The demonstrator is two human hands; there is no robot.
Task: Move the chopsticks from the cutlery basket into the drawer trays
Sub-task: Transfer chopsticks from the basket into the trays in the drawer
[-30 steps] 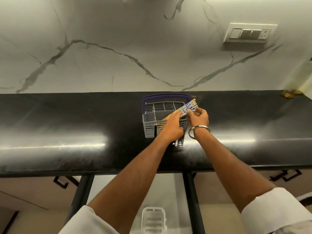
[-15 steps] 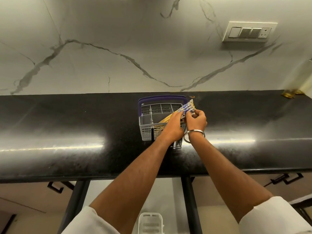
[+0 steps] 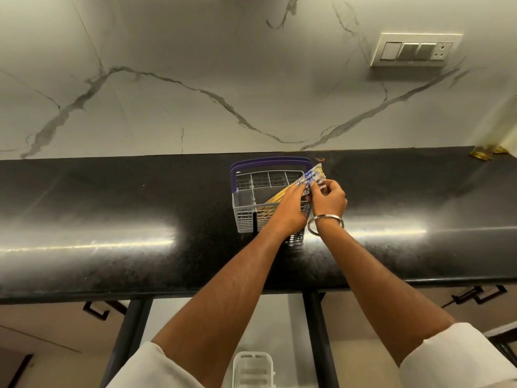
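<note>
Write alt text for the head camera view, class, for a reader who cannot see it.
Two bare hands, left and right, gather a bundle of wooden chopsticks with blue-patterned tops leaning in a grey plastic cutlery basket with a purple handle. The basket stands on a glossy black stone counter against a white marble wall.

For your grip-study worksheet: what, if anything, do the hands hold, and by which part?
Both hands, left hand and right hand, hold the chopsticks by their patterned upper ends.

The cutlery basket (image 3: 246, 217) is pale grey with a purple handle. The chopsticks (image 3: 309, 179) are yellow, their tops patterned blue on white. The worktop (image 3: 112, 208) is speckled black, the wall (image 3: 195, 65) white marble with grey veins. The bangle (image 3: 324, 224) is silver.
</note>
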